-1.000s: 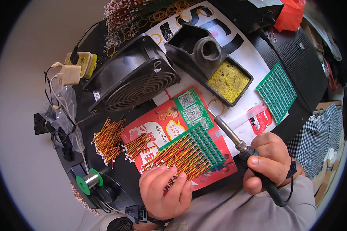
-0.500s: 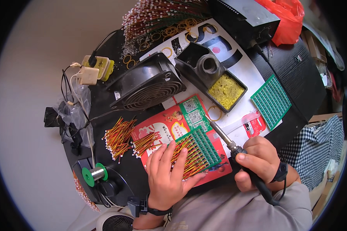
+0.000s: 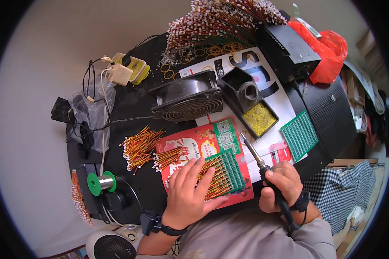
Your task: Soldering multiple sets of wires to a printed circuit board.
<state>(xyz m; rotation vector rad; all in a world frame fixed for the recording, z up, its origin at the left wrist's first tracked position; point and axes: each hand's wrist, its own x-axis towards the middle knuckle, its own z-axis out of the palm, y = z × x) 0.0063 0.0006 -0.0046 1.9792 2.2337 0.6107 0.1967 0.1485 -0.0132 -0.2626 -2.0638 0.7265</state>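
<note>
Left hand (image 3: 188,198) is spreading over wires (image 3: 216,183), no longer curling at their ends: probably steadying them. Green board (image 3: 232,172) is lying at its 2 o'clock. Right hand (image 3: 282,185) is pinching soldering iron (image 3: 260,162), tip hovering at board's 1 o'clock.

Plain greyish wall (image 3: 34,108) stood at nine o'clock. Black wood-grain counter (image 3: 339,118) filled centre. Checked cloth (image 3: 348,192) lay at four o'clock. Light was soft.

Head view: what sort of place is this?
Likely a small soldering bench: soldering iron in the right hand, spool of silver wire and a green circuit board by the left hand.
</note>
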